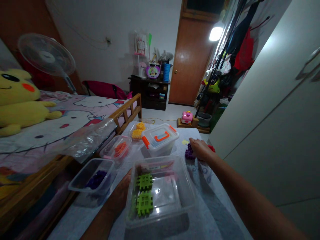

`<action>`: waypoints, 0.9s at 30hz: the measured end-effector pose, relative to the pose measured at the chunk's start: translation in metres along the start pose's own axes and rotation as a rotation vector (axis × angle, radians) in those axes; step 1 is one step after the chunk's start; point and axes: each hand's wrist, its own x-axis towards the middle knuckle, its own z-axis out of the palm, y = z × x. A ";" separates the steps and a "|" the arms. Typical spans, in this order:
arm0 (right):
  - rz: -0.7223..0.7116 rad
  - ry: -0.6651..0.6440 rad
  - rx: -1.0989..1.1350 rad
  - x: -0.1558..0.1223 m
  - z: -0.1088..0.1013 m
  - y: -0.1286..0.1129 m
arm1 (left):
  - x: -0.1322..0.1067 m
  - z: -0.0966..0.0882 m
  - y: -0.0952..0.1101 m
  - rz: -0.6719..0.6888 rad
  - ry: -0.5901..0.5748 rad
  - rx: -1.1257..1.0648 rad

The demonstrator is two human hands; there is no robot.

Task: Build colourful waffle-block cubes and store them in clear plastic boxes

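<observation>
My right hand point(199, 149) reaches to the far right of the cloth-covered surface, its fingers closed at a dark purple interlocking toy block point(190, 152). Something red point(211, 148) shows just past that hand, partly covered by it. My left hand point(124, 186) rests against the left wall of a large clear plastic box point(172, 213); its fingers are hidden. Inside the box, two green window-shaped blocks point(144, 203) lie along the left side.
Left of the box stand clear tubs with dark blue point(97, 180), orange point(120, 149) and yellow blocks point(137, 133). Behind it is a lidded box point(161, 136) with orange clips. A wooden bed rail point(127, 110) borders the left, a pale cabinet point(270, 126) the right.
</observation>
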 end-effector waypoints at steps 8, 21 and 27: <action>-0.392 0.097 0.297 -0.066 -0.073 -0.052 | 0.003 -0.009 -0.012 0.027 -0.085 0.001; -0.598 -0.141 -0.056 -0.051 0.028 -0.152 | 0.002 -0.014 -0.014 0.151 -0.002 0.142; -0.547 -0.103 -0.049 -0.055 0.036 -0.158 | 0.001 -0.012 -0.010 0.198 -0.042 0.224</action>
